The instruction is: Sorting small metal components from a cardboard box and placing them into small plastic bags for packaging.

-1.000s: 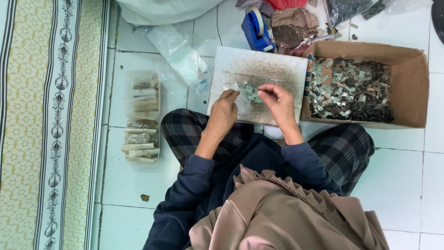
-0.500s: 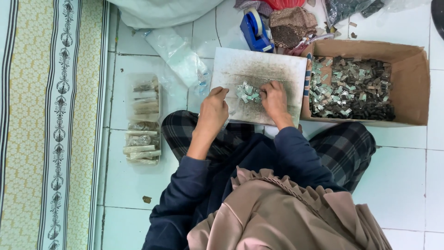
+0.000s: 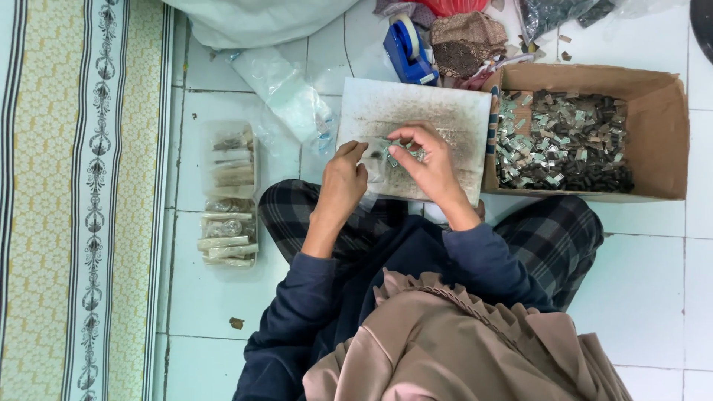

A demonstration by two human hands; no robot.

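So, sorting step underway from what I see. Right hand pinching small silvery piece between thumb and fingertips, lifted just above little pile of pieces on grey board. Left hand loosely curled, fingertips resting at pile's left edge, holding nothing I can make out. Cardboard box full of same scraps sits just right of board. Clear trays with rolled bundles off to left on floor. Next move, my guess: needs fine fingertip grip, steady left hand.

Open tiles left of the board, cardboard box blocking right, tape dispenser behind.
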